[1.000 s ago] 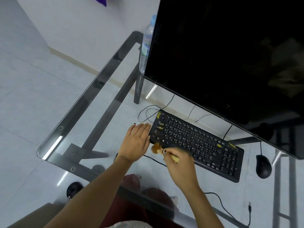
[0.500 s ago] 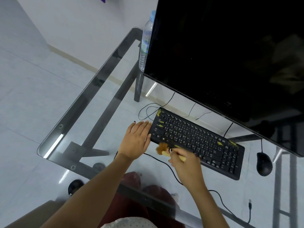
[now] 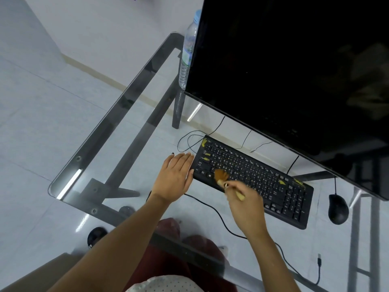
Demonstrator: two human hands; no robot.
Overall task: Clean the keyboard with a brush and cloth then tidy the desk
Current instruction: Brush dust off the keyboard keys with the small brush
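brushing stage only — right hand point(image 3: 246, 204) pinches small tan-bristled wooden brush point(image 3: 226, 180) on black keyboard point(image 3: 252, 175)'s left keys, left hand point(image 3: 173, 178) flat, fingers straight, steadying its end — no cloth seen, wiping and tidying left.

1. Both forearms are bare, with no sleeve in sight; no watch or band shows at either wrist.
2. The left hand point(image 3: 175, 177) has dark-painted nails; the right hand point(image 3: 245, 204) likewise.
3. A white dotted top point(image 3: 166, 284) covers the torso; dark red trousers point(image 3: 168, 258) cover the legs.
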